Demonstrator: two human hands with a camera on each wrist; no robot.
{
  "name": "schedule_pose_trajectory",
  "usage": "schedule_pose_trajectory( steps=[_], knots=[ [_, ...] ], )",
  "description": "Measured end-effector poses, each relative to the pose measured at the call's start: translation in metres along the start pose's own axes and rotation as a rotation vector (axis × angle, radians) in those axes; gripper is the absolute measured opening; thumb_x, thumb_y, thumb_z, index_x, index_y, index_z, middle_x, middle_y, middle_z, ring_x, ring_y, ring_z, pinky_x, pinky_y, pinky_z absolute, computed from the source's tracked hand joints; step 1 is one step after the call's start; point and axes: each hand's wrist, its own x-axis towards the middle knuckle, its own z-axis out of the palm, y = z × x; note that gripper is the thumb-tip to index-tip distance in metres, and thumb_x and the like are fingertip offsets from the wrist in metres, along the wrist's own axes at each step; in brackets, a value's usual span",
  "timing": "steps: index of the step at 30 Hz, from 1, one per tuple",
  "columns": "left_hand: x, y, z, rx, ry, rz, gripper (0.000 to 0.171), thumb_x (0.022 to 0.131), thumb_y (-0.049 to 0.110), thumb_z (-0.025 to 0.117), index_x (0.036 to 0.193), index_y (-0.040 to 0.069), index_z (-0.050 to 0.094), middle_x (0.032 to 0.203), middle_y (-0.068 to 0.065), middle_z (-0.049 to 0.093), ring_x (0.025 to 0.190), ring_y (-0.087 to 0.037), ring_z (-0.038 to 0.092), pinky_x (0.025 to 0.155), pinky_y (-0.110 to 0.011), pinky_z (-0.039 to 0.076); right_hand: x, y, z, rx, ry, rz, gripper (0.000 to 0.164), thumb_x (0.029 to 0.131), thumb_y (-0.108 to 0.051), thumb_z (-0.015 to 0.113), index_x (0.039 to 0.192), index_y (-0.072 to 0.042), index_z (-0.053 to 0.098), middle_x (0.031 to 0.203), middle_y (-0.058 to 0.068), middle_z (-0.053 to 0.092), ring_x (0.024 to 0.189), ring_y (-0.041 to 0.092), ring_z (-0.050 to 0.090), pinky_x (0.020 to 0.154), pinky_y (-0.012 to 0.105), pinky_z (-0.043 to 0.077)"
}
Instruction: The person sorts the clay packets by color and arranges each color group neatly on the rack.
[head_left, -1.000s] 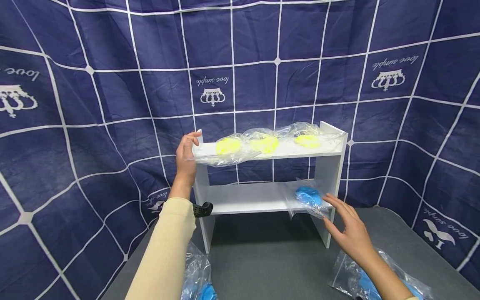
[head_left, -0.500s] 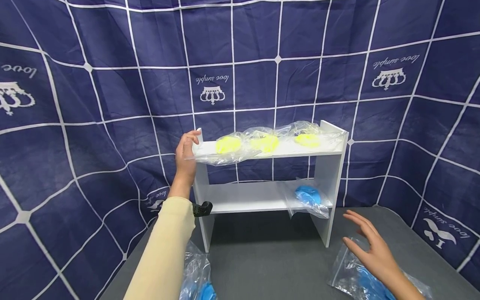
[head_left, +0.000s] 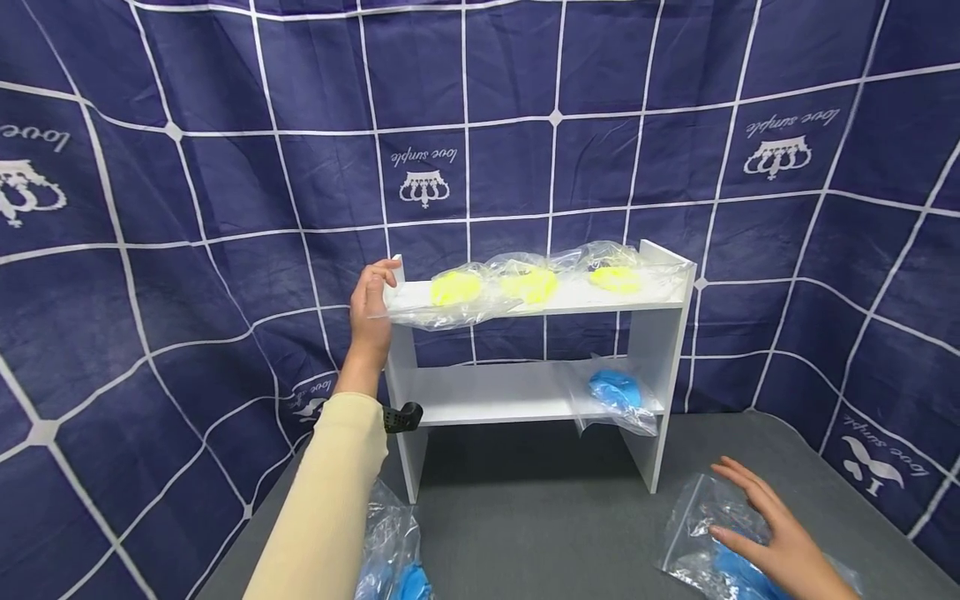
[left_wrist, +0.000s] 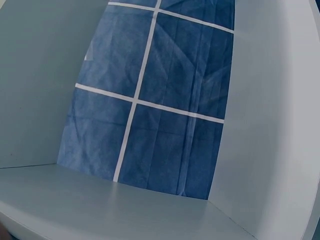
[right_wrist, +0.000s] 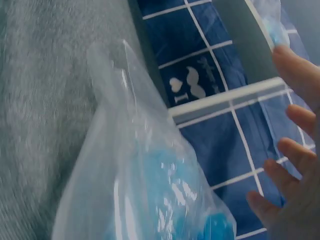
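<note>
My left hand [head_left: 371, 307] grips the upper left side panel of a white two-tier shelf [head_left: 491, 398], its fingers curled over the edge. In the head view my right hand [head_left: 780, 533] is over a clear plastic bag [head_left: 686, 542] with something blue inside, on the dark grey surface at right. Its fingers are spread, holding nothing. That bag [right_wrist: 135, 165] fills the lower middle of the right wrist view, apart from the fingers [right_wrist: 295, 70]. On the lower shelf, at its right end, lies a clear bag with a blue item [head_left: 617, 390].
Clear bags with yellow items [head_left: 529, 285] lie in a row on the top shelf, some overhanging its front. Another bag with blue contents [head_left: 393, 542] lies at front left. A dark blue checked cloth [head_left: 510, 175] hangs behind and at both sides.
My right hand has drawn away from the blue item's bag on the lower shelf, moving right and down over the bag on the surface. My left hand stays on the shelf.
</note>
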Motion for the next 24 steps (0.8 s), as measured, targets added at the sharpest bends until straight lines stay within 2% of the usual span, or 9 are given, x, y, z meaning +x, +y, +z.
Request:
schedule_pose_trajectory(
  steps=[2, 3, 5, 6, 10, 13, 17, 21, 24],
  knots=[
    [0.0, 0.0, -0.001, 0.002, 0.003, 0.0, 0.036, 0.099, 0.024, 0.031, 0.09, -0.007, 0.045, 0.129, -0.021, 0.062, 0.137, -0.027, 0.048, 0.111, -0.034, 0.026, -0.004, 0.006, 0.0, -0.02, -0.031, 0.02, 0.081, 0.08, -0.008, 0.08, 0.151, -0.015, 0.041, 0.156, -0.031, 0.017, 0.135, -0.026, 0.01, 0.117, 0.036, 0.022],
    [0.0, 0.0, -0.001, 0.002, 0.003, 0.002, 0.036, 0.099, 0.025, 0.03, 0.09, -0.007, 0.045, 0.129, -0.021, 0.062, 0.137, -0.027, 0.048, 0.111, -0.034, 0.026, -0.005, 0.009, -0.001, -0.028, -0.04, 0.024, 0.083, 0.078, -0.01, 0.081, 0.151, -0.016, 0.041, 0.156, -0.033, 0.016, 0.134, -0.026, 0.009, 0.115, 0.052, 0.023],
    [0.0, 0.0, -0.001, -0.003, 0.002, 0.011, 0.037, 0.1, 0.025, 0.03, 0.09, -0.007, 0.045, 0.129, -0.022, 0.062, 0.137, -0.028, 0.048, 0.111, -0.034, 0.026, -0.008, 0.014, -0.002, -0.029, -0.043, 0.016, 0.085, 0.075, -0.011, 0.083, 0.15, -0.015, 0.042, 0.155, -0.033, 0.015, 0.133, -0.026, 0.009, 0.1, 0.075, 0.022],
    [0.0, 0.0, -0.001, -0.006, 0.001, 0.014, 0.037, 0.1, 0.025, 0.03, 0.09, -0.008, 0.044, 0.129, -0.022, 0.061, 0.137, -0.028, 0.048, 0.112, -0.034, 0.026, -0.009, 0.016, -0.003, -0.024, -0.045, 0.016, 0.086, 0.075, -0.011, 0.083, 0.15, -0.015, 0.042, 0.155, -0.034, 0.015, 0.132, -0.026, 0.009, 0.089, 0.08, 0.023],
    [-0.001, 0.0, -0.001, -0.014, 0.007, 0.006, 0.038, 0.1, 0.023, 0.03, 0.091, -0.01, 0.043, 0.129, -0.024, 0.061, 0.137, -0.029, 0.048, 0.112, -0.034, 0.026, -0.017, 0.028, -0.007, -0.032, -0.052, -0.01, 0.089, 0.072, -0.009, 0.083, 0.15, -0.013, 0.041, 0.154, -0.036, 0.012, 0.131, -0.025, 0.007, 0.087, 0.085, 0.015],
    [-0.001, -0.001, 0.0, -0.022, 0.01, -0.008, 0.036, 0.1, 0.021, 0.028, 0.092, -0.012, 0.041, 0.13, -0.027, 0.059, 0.138, -0.031, 0.046, 0.113, -0.034, 0.025, -0.023, 0.04, -0.013, -0.049, -0.063, -0.024, 0.091, 0.069, -0.006, 0.084, 0.149, -0.01, 0.041, 0.153, -0.038, 0.01, 0.131, -0.025, 0.006, 0.082, 0.079, 0.019],
    [0.001, -0.002, 0.0, -0.038, 0.004, -0.005, 0.035, 0.099, 0.016, 0.027, 0.093, -0.015, 0.04, 0.131, -0.032, 0.056, 0.139, -0.037, 0.044, 0.114, -0.035, 0.024, -0.03, 0.057, -0.021, -0.075, -0.047, -0.097, 0.095, 0.06, -0.005, 0.087, 0.145, -0.003, 0.044, 0.154, -0.035, 0.013, 0.136, -0.022, 0.009, 0.081, 0.075, 0.016],
    [0.001, -0.002, 0.0, -0.032, 0.008, 0.006, 0.036, 0.099, 0.018, 0.026, 0.092, -0.014, 0.042, 0.131, -0.03, 0.057, 0.138, -0.036, 0.045, 0.113, -0.034, 0.025, -0.039, 0.074, -0.026, -0.156, -0.053, -0.131, 0.098, 0.056, -0.013, 0.089, 0.144, -0.005, 0.046, 0.153, -0.037, 0.01, 0.135, -0.023, 0.007, 0.08, 0.073, 0.017],
    [0.0, -0.002, 0.001, -0.032, 0.002, 0.008, 0.037, 0.1, 0.021, 0.027, 0.092, -0.012, 0.042, 0.13, -0.027, 0.059, 0.137, -0.032, 0.046, 0.112, -0.033, 0.025, -0.047, 0.086, -0.03, -0.201, -0.072, -0.115, 0.096, 0.058, -0.016, 0.088, 0.144, -0.009, 0.046, 0.15, -0.04, 0.01, 0.13, -0.025, 0.008, 0.081, 0.072, 0.019]
  ],
)
